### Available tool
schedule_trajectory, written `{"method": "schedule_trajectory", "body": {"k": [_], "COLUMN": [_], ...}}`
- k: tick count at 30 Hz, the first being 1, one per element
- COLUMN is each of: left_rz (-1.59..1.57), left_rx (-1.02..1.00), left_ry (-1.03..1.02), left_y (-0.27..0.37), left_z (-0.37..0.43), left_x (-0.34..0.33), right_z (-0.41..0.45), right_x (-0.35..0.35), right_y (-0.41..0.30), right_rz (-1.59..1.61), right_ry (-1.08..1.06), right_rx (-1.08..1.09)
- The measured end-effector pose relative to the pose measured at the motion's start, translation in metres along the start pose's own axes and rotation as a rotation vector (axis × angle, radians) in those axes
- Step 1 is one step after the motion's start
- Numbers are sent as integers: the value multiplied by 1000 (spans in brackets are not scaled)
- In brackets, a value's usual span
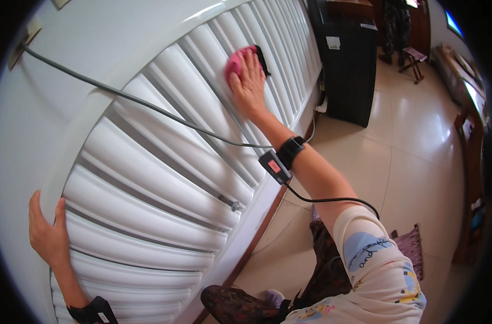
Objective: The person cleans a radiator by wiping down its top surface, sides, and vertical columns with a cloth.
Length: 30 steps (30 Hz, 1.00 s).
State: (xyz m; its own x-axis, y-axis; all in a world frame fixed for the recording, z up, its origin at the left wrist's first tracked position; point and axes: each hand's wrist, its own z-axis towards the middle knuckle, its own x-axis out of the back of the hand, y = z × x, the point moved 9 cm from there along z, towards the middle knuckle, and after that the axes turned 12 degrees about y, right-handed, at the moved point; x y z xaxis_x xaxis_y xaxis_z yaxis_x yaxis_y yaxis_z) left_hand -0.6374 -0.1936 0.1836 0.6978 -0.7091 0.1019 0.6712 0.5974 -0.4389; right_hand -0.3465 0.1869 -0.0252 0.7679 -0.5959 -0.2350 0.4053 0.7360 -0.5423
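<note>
My right hand [249, 86] lies spread over a pink cloth with a black edge [233, 67], pressed on the slats of a white louvred panel [160, 170] on the wall. My left hand [49, 237] is at the lower left, thumb and fingers apart, by the panel's pale frame [73, 162]; it holds nothing. Whether it touches the frame I cannot tell. A grey cable [148, 106] runs from a wall socket [25, 42] across the panel and passes behind my right forearm. A metal bolt [235, 206] sticks out near the panel's lower edge.
Beyond the panel stands a black cabinet [347, 73], with a white plug [321, 107] beside it. A person [395, 30] stands at the back near a folding stool [415, 60]. Wooden furniture [468, 170] lines the right side. A purple pleated seat [410, 251] is beside me.
</note>
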Motion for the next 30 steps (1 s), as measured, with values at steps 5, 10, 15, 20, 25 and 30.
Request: {"method": "schedule_trajectory", "body": {"k": [5,10,15,20,25,30], "left_rz": [-16,3,-96,-101,-64,7], "left_rx": [-7,-81,-53,-8,-33,85], "left_ry": [-11,90,-8,-28,21,-67], "left_y": [1,1,11,9,-8,-17], "left_z": [-1,0,-2,-1,-4,-4], "left_x": [-7,9,4,6,-2,-9], "right_z": [-81,-139,-89,63,123,53], "right_x": [33,42,21,-26,-32,-8], "right_y": [113,161,128,32,-12,62], "right_rz": [-101,-197,-187,-44,91,7], "right_ry": [-22,-57,2,135,128,99], "right_rx": [-292,-703,-874,-303,91,2]}}
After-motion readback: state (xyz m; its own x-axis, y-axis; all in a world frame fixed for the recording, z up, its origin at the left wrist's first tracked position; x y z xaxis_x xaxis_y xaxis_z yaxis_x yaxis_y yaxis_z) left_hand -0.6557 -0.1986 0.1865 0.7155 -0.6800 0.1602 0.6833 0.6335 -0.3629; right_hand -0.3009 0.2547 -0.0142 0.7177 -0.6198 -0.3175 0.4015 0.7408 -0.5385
